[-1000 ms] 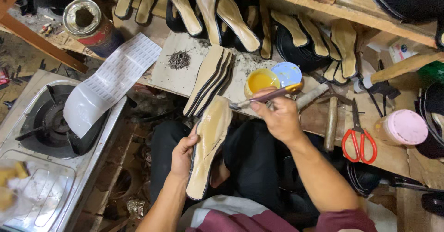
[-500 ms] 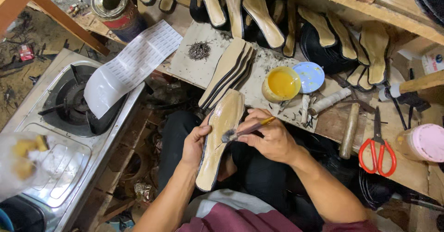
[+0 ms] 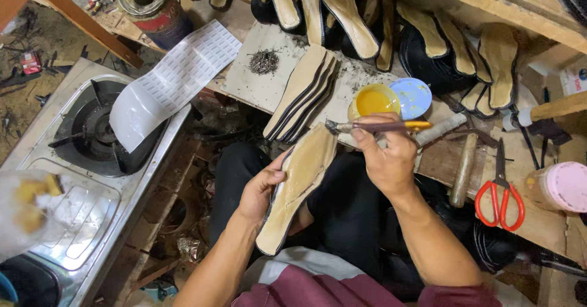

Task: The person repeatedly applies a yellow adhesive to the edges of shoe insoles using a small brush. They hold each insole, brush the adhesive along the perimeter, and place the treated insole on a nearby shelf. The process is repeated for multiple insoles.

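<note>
The left hand (image 3: 260, 188) grips a tan shoe sole (image 3: 298, 184) by its left edge, fingers closed around it, holding it tilted over the person's lap, toe end toward the workbench (image 3: 269, 87). The right hand (image 3: 385, 157) is closed on a brush (image 3: 376, 126), pinched between thumb and fingers and lying nearly level, its bristle tip touching the toe end of the sole. The two hands are apart, joined only through brush and sole. Just beyond the brush, near the front edge of the workbench, stands a small pot of yellow glue (image 3: 374, 101) with a pale blue lid (image 3: 410, 97) touching it on the right. A stack of similar soles (image 3: 302, 93) leans beside the pot on its left. Toward the right end of the bench lie a hammer (image 3: 463, 167), red-handled scissors (image 3: 500, 191) and a pink container (image 3: 562, 186). A gas stove (image 3: 92, 136) sits at the left, partly under a white printed sheet (image 3: 174, 81).
</note>
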